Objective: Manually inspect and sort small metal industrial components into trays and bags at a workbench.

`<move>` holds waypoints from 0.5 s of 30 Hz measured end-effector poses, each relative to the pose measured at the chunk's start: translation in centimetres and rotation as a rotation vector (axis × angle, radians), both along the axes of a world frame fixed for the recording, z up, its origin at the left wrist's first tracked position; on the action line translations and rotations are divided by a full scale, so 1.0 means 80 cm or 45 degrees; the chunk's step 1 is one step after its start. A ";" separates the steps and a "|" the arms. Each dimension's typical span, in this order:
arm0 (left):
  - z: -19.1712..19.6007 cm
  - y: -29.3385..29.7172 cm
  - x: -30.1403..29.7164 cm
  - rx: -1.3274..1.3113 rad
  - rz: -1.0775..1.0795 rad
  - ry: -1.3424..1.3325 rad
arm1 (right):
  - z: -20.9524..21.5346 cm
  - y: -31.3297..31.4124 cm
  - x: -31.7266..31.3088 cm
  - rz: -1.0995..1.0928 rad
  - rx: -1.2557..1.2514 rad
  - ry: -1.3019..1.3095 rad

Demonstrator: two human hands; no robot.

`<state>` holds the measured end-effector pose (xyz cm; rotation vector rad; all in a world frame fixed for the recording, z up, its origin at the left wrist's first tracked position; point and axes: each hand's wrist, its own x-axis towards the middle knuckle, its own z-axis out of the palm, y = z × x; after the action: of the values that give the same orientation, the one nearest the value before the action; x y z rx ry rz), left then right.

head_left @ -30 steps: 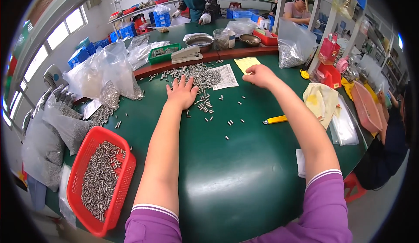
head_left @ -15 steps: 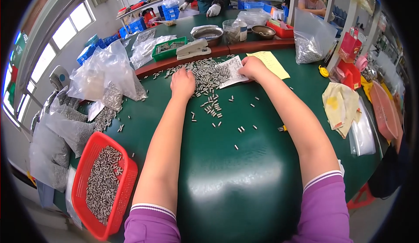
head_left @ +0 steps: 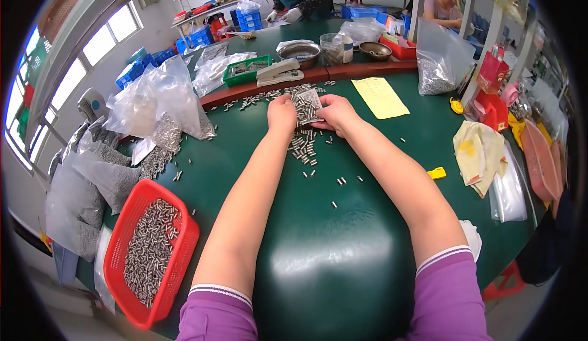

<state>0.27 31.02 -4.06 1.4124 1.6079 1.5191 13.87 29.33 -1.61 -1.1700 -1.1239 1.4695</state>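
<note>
A small printed paper, bent up at its sides, carries a heap of small silver metal pins. My right hand is closed on its right edge, thumb on the near side. On the opposite edge my left hand is closed with its fingertips against the paper and pins; part of its grip is hidden. More loose metal pins lie on the green tabletop just nearer than the hands, and others are strewn along the wooden ledge behind.
At left stand a red basket of metal pins and several pin-filled bags. A green tray, stapler and metal bowl line the ledge. To the right are yellow paper, a yellow-handled tool and cloth gloves.
The right hand has drawn the paper left and nearer, and pins are now heaped on it. My left hand has moved right to meet it. Across the table, a co-worker leans lower.
</note>
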 end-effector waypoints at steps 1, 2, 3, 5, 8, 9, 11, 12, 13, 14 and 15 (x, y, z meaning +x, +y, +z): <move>0.000 -0.003 0.005 -0.049 -0.013 -0.044 | 0.002 -0.008 0.002 -0.012 -0.022 0.015; -0.001 -0.007 0.012 -0.037 -0.008 -0.129 | 0.002 -0.016 0.005 -0.023 -0.032 0.027; 0.000 -0.009 0.016 -0.052 0.001 -0.036 | 0.003 -0.024 0.009 -0.026 -0.047 0.032; -0.001 -0.020 0.030 -0.030 -0.043 -0.029 | 0.005 -0.041 0.023 -0.028 -0.060 0.042; -0.001 -0.043 0.058 0.006 0.019 0.206 | 0.007 -0.066 0.048 -0.065 -0.093 0.011; 0.001 -0.051 0.066 -0.032 -0.007 0.165 | 0.007 -0.075 0.055 -0.076 -0.098 -0.005; 0.006 -0.071 0.080 -0.005 0.033 0.200 | 0.009 -0.094 0.065 -0.096 -0.095 -0.013; 0.010 -0.082 0.082 -0.020 0.035 0.211 | 0.011 -0.104 0.066 -0.100 -0.085 -0.008; 0.016 -0.091 0.083 -0.035 0.038 0.223 | 0.014 -0.113 0.065 -0.123 -0.083 -0.022; 0.023 -0.100 0.082 -0.006 0.048 0.232 | 0.019 -0.123 0.062 -0.133 -0.085 -0.030; 0.029 -0.111 0.078 0.018 0.060 0.244 | 0.026 -0.132 0.058 -0.102 -0.053 -0.022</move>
<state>6.52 22.17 -1.72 1.5791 1.7572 1.4613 18.49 18.76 0.50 -1.2450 -1.0509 1.4302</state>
